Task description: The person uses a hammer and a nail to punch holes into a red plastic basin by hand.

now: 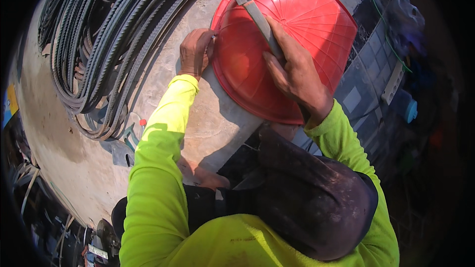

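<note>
A red plastic scoop basket [316, 29], ribbed and shell-shaped, lies bottom up on the concrete in front of me. My right hand [297, 71] is wrapped round the handle of a hammer [258, 20]. The steel head is raised over the far left part of the basket and points away from me. At the basket's left rim, my left hand [195, 52] is closed, its thumb and fingertips right against the edge. Whatever those fingertips pinch there is too small or hidden to make out.
Coils of ribbed steel bar [106, 69] lie at the left on the concrete floor [198, 128]. Beside them are a small bottle with a red cap [143, 122] and a grey metal piece [118, 153]. At right, a green cord [378, 12] runs to a power strip [393, 83] on tiles.
</note>
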Available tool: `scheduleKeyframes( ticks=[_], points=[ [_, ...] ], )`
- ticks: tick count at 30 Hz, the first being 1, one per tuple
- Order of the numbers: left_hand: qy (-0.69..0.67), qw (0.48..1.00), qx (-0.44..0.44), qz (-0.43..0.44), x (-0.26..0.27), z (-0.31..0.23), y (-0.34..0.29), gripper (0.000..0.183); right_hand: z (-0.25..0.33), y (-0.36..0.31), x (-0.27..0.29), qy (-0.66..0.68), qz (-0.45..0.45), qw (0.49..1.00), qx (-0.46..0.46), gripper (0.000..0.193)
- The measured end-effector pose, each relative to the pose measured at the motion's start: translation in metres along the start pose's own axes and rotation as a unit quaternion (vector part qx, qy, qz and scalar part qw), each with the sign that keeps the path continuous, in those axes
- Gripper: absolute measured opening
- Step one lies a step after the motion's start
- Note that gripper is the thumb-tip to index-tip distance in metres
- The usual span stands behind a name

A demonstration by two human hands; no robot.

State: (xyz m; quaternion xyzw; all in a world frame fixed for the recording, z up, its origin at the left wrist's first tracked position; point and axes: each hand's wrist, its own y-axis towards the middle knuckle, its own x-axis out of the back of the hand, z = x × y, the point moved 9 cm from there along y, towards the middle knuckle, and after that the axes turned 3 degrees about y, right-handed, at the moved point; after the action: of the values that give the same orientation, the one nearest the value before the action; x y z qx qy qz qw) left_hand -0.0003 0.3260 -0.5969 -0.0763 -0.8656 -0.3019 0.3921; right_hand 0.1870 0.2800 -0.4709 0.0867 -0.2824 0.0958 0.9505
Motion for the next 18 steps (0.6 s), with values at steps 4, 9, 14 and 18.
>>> scheduleKeyframes(
  ticks=[4, 9, 14, 18],
  points=[
    [-0.222, 0.823, 0.52, -0.049, -0.032, 0.079, -0.029, 0.015, 0.001, 0.0, -0.002, 0.0, -0.003, 1.0, 0.02, 0.069],
    [-0.1, 0.863, 0.456, -0.193, -0.018, 0.048, -0.05, 0.011, -0.002, 0.003, -0.01, -0.016, 0.032, 0.999, 0.002, 0.069],
    [0.001, 0.979, 0.15, -0.136, 0.008, -0.007, -0.031, 0.009, -0.004, 0.001, -0.009, -0.002, 0.029, 1.0, -0.001, 0.069],
    [-0.094, 0.942, 0.286, -0.149, 0.019, 0.024, -0.022, 0.008, -0.007, 0.001, -0.01, 0.001, 0.029, 1.0, -0.008, 0.068]
  ],
)
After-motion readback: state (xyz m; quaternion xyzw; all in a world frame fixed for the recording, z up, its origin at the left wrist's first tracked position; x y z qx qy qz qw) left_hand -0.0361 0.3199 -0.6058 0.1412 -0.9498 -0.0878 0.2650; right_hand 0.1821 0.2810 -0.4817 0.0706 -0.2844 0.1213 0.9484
